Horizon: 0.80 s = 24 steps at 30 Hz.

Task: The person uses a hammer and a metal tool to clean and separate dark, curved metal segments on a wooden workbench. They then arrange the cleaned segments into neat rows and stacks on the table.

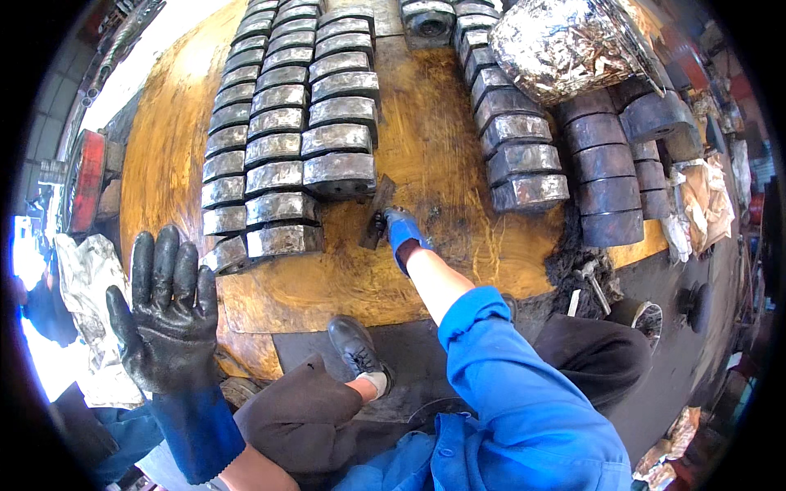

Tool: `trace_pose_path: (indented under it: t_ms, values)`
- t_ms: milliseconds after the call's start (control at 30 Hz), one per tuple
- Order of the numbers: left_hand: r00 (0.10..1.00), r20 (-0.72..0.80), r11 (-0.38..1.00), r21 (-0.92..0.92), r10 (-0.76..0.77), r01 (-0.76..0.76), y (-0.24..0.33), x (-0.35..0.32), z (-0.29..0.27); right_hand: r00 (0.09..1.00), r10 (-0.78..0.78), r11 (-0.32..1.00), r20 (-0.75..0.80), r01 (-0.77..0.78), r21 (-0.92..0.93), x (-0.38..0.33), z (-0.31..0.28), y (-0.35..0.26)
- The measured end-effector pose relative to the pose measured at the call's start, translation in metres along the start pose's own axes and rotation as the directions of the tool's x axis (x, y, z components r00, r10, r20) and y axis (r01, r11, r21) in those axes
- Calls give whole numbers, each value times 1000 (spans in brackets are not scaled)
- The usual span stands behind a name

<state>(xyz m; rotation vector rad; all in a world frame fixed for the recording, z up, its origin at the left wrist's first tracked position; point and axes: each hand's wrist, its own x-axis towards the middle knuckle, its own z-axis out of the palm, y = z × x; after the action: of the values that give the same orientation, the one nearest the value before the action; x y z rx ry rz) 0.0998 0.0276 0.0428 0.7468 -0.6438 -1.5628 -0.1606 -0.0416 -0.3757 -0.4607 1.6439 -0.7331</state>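
Dark-brown bar [382, 196] points lengthwise away, angled slightly right, in right fingers [380, 219].

a broad yellow-brown board [434, 168], streaked and smeared dark, carries the load. left of its middle lie three long rows of curved metal blocks [274, 147], packed close; right of a bare strip run more metal blocks [517, 131] — with darker rounded ones [606, 184] beside them. between the groups, a dark flat bar [384, 191] seems to rest on the surface.
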Motion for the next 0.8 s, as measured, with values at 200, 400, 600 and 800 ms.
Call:
trace_pose_path:
  t_ms: [200, 400, 600, 800]
  values:
    - [992, -127, 997, -78, -26, 16, -3, 13, 23, 933, -330, 944, -142, 324, -64, 26, -60, 55]
    - [1000, -8, 991, -132, -6, 5, -3, 2, 4, 990, -42, 984, 133, 64, -168, -47, -16, 14]
    - [990, -140, 996, -86, 11, -23, 0, -5, 19, 936, -193, 980, 293, 201, 4, -32, 53, 9]
    - [999, 35, 989, -145, -15, 20, 5, -1, -7, 977, -77, 968, 197, 26, 249, -19, 58, 8]
